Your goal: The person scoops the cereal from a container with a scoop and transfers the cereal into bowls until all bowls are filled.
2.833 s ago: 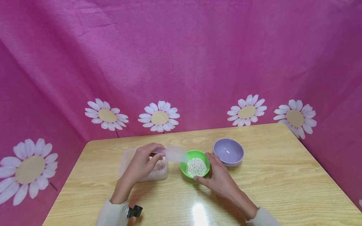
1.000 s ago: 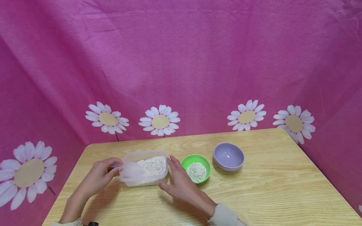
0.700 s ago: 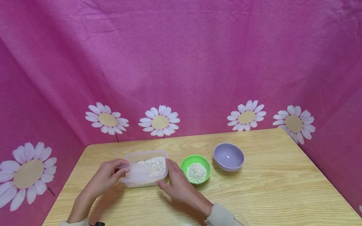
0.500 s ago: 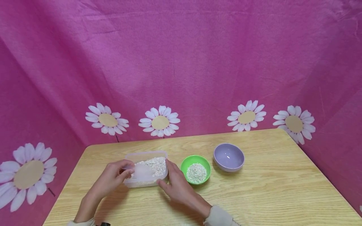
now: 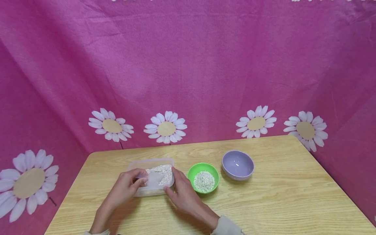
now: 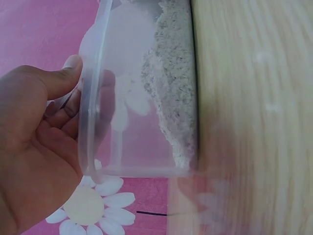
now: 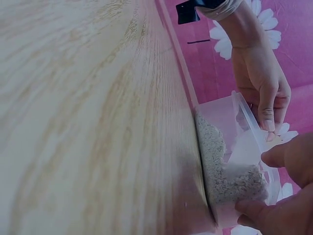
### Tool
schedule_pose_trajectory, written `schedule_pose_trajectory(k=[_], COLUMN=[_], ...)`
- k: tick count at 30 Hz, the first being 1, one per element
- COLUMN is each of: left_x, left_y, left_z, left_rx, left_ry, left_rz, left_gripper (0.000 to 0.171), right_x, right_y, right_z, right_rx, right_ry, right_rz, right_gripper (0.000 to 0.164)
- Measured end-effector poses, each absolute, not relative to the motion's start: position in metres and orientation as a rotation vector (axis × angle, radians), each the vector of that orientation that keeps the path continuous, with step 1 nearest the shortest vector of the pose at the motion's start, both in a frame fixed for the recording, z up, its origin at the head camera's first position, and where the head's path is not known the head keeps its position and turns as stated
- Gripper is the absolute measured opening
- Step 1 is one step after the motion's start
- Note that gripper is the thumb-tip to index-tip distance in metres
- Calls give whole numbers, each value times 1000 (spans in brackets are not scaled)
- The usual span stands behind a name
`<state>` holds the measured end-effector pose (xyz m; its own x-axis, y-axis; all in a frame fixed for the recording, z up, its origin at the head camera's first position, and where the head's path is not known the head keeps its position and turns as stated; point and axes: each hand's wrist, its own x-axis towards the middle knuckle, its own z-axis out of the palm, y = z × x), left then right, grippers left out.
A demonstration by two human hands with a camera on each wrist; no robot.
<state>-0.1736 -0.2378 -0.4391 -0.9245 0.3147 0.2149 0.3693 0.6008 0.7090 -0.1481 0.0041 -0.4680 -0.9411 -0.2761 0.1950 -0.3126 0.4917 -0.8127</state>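
Note:
A translucent rectangular plastic container (image 5: 154,192) holds pale, oat-like flakes (image 5: 166,171). My left hand (image 5: 126,186) pinches the handle of a frosted plastic scoop (image 5: 154,179), whose bowl is down among the flakes. In the right wrist view the scoop's bowl (image 7: 243,149) shows through the clear wall. My right hand (image 5: 185,192) grips the container's right end, thumb on the near side and fingers along the end. To its right stands a green bowl (image 5: 217,184) with a heap of similar flakes in it.
A purple bowl (image 5: 238,165), with nothing seen inside, stands behind and right of the green one. The wooden table (image 5: 279,195) meets a pink cloth backdrop (image 5: 205,65) printed with daisies.
Earlier the scoop was over the green bowl, with my right hand on that bowl. My right hand then moved to the container; the scoop entered it from the left and slid right into the flakes.

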Motion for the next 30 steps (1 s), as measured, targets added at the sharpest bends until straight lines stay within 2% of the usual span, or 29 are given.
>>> schedule_pose_trajectory(k=[14, 30], left_x=[-168, -169], left_y=[-245, -262], left_z=[-440, -439], left_rx=[-606, -450], left_ry=[-2726, -2541], left_rz=[-1300, -1466], left_gripper=[11, 12], right_x=[-143, -150], right_y=[6, 32], right_z=[-465, -443], right_rx=[507, 518], right_ry=[-2698, -2676], right_rz=[1546, 1499], right_gripper=[80, 85])
